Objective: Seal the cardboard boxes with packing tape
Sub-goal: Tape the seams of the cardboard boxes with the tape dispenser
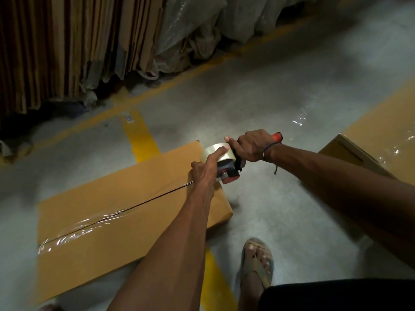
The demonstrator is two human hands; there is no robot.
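Note:
A flat brown cardboard box (107, 218) lies on the concrete floor, its centre seam running from lower left to upper right. Clear tape (74, 232) covers the seam's left part. My right hand (251, 147) grips the orange handle of a red tape dispenser (229, 171) at the box's right edge. My left hand (208, 167) rests against the clear tape roll (216, 151), thumb on top of the roll, fingers down by the box edge. A second cardboard box (379, 135) with shiny tape on it sits at the right.
Upright stacks of flattened cardboard (56, 46) and plastic-wrapped bundles (202, 25) line the far wall. Yellow floor lines (141, 135) cross the concrete. My sandalled foot (257, 259) stands just right of the near box.

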